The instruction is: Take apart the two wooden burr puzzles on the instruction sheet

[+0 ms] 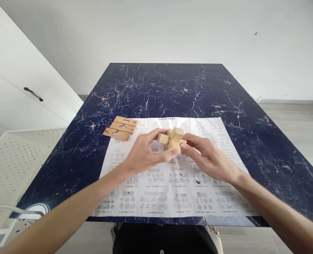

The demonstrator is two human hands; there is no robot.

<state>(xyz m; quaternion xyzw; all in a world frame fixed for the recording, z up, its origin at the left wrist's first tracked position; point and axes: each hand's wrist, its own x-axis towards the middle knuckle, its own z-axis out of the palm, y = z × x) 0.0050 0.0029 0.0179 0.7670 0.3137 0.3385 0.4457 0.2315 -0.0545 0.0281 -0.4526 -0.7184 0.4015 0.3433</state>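
A pale wooden interlocking block puzzle [172,138] is held just above a white instruction sheet [172,197] printed with many small diagrams. My left hand [143,153] grips the puzzle from the left, thumb under it and fingers curled over its top. From the right, my right hand [209,157] pinches the puzzle with fingertips and thumb. Three flat wooden puzzle pieces [121,128] with cut notches lie side by side at the sheet's upper left corner, apart from both hands.
The sheet lies on a dark blue marble-patterned table [167,88]. A white perforated rack [11,165] stands left of the table, with a white cabinet [19,88] behind it. Grey floor shows to the right.
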